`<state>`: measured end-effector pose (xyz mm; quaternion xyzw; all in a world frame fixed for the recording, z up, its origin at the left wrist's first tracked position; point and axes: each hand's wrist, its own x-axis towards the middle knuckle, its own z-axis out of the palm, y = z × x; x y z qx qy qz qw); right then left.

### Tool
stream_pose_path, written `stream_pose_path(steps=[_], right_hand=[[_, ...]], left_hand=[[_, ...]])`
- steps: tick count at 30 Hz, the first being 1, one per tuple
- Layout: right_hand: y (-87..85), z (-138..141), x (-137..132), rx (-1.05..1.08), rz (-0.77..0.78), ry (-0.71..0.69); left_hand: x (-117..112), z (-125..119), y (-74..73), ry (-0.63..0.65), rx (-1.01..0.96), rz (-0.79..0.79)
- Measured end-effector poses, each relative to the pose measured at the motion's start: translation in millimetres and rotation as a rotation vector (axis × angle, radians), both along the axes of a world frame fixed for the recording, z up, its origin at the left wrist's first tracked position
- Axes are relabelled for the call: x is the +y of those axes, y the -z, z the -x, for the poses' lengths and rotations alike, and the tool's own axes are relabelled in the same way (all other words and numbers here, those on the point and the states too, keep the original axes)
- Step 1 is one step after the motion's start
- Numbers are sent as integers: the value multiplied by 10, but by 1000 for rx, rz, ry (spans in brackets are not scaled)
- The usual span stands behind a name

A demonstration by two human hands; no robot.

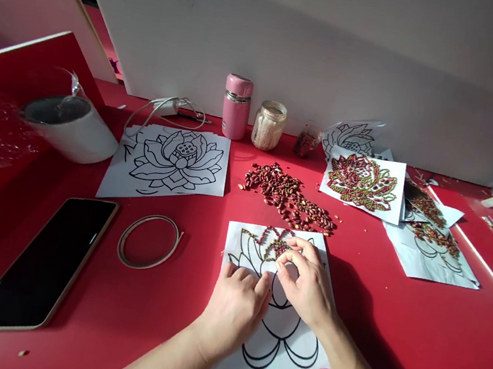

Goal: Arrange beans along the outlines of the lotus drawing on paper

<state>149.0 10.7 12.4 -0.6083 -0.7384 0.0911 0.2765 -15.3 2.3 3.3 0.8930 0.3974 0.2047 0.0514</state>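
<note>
A sheet of paper (280, 327) with a black lotus outline lies in front of me. Small red and green beans (268, 238) line some petals near its top edge. My left hand (238, 298) rests on the sheet's left half with its fingers curled under; anything inside them is hidden. At the bean-lined part, my right hand (306, 279) holds thumb and forefinger pinched together, the other fingers bent above. What the pinch holds is too small to make out. Just beyond the sheet spreads a loose pile of red and green beans (289, 194).
Left are a phone (42, 261), a tape roll (145, 267), printed lotus sheets (179, 164) and a white cup (76, 136). Behind stand a pink flask (236, 108), a glass jar (268, 127) and a bag of beans (306, 143). A bean-covered lotus picture (362, 181) lies right.
</note>
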Motion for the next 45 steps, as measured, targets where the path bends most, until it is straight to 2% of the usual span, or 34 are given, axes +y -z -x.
stream_pose_path(steps=[9, 17, 27, 33, 36, 41, 45], right_hand=[[15, 49, 18, -13, -11, 9], [30, 3, 43, 74, -72, 50], [43, 22, 79, -99, -72, 77], [70, 41, 76, -118, -86, 98], [58, 32, 67, -58, -94, 93], [26, -63, 46, 180, -208, 128], [46, -111, 35, 238, -213, 140]], left_hand=[[-6, -10, -25, -4, 6, 47], [-8, -1, -8, -5, 12, 12], [-8, -6, -29, -5, 10, 1], [-14, -7, -31, -2, 10, 7], [-16, -4, -35, -3, 17, 1], [-14, -7, -35, 5, 44, -68], [-29, -5, -13, 10, 66, -120]])
